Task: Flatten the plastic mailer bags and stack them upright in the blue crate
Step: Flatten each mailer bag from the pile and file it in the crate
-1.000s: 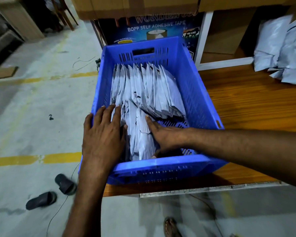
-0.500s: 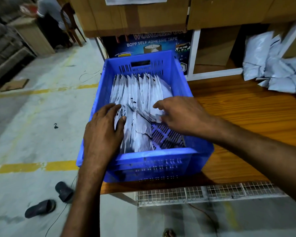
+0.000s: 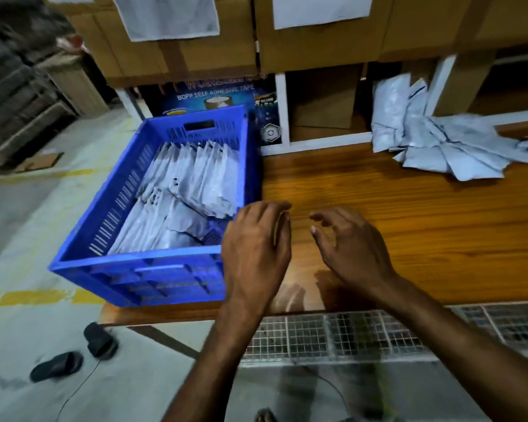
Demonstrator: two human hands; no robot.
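A: Where are the bags (image 3: 192, 184)?

B: In the blue crate (image 3: 134, 264), at the left end of the counter (image 3: 409, 226). The far ones stand upright in a row; the near ones lean over, and blur hides their edges.

A: Any others?

B: A loose pile (image 3: 433, 147) at the back of the counter, well apart from the crate and cut off at the right edge.

A: And the hands?

B: The left hand (image 3: 253, 254) covers the crate's near right corner. The right hand (image 3: 351, 248) hangs just beside it above the bare wood. On both, the fingers are loosely curled and hold nothing.

A: What's around?

B: Cartons (image 3: 180, 53) with paper sheets stacked behind, and a tape box (image 3: 214, 92) whose top line of print is smeared. A wire mesh shelf (image 3: 333, 333) sits under the counter. The concrete floor (image 3: 28, 223) has yellow lines, and two dark sandals (image 3: 73, 354) lie on it.
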